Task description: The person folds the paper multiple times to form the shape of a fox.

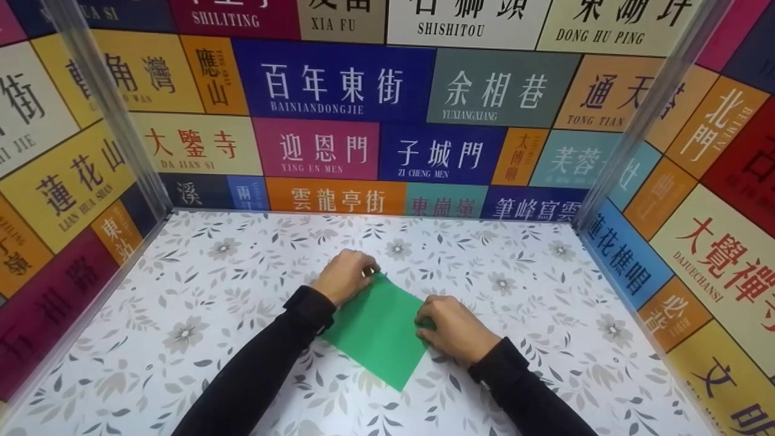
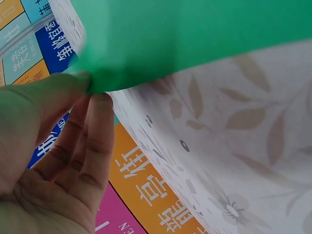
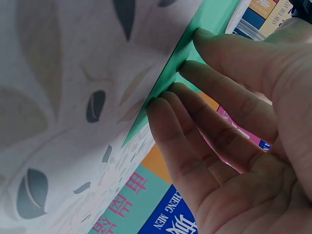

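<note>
A green sheet of paper [image 1: 381,333] lies turned cornerwise on the flower-patterned tabletop. At its far corner my left hand [image 1: 345,275] pinches the paper between thumb and fingers; the left wrist view shows this green corner [image 2: 117,73] slightly lifted and bent. My right hand [image 1: 457,327] is at the paper's right side. Seen from the right wrist, several fingertips [image 3: 158,105] of that hand rest on the green edge, the thumb [image 3: 209,41] apart from them on the same sheet. Both forearms wear black sleeves with dark wrist bands.
The white tabletop [image 1: 254,375] has grey leaves and flowers printed on it. Panels of coloured blocks with Chinese lettering [image 1: 333,82] enclose it at the back, left and right, joined by clear corner strips [image 1: 629,121].
</note>
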Action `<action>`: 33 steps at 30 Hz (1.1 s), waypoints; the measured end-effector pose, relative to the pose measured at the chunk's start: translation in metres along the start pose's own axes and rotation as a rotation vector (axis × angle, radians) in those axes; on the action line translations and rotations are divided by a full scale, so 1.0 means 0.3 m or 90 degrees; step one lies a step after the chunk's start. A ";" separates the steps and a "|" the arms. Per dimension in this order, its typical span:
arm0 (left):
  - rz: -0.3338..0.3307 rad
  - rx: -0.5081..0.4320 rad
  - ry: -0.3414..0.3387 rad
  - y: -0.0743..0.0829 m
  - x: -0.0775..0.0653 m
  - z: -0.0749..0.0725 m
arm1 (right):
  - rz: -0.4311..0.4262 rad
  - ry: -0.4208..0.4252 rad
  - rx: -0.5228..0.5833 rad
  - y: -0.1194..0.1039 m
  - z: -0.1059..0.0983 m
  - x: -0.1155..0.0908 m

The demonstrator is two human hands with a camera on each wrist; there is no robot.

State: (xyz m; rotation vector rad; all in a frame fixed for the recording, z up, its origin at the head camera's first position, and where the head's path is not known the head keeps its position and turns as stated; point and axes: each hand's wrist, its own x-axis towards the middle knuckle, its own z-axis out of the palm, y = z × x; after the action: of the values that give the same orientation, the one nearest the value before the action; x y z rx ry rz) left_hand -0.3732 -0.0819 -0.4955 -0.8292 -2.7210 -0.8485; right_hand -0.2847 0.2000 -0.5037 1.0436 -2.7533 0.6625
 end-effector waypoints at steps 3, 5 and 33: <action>0.005 -0.002 0.010 0.005 -0.004 -0.001 | -0.009 0.002 0.000 0.004 0.002 0.000; 0.003 -0.001 0.016 0.007 -0.008 -0.001 | -0.014 0.004 0.000 0.007 0.003 0.000; 0.078 -0.025 0.065 0.110 -0.146 -0.047 | -0.034 0.005 0.025 0.005 -0.005 -0.010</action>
State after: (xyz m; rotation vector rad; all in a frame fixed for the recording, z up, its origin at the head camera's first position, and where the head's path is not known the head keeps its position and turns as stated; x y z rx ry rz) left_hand -0.3185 -0.0874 -0.4822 -0.9230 -2.5450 -0.8947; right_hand -0.2834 0.2034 -0.5037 1.1149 -2.7058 0.7151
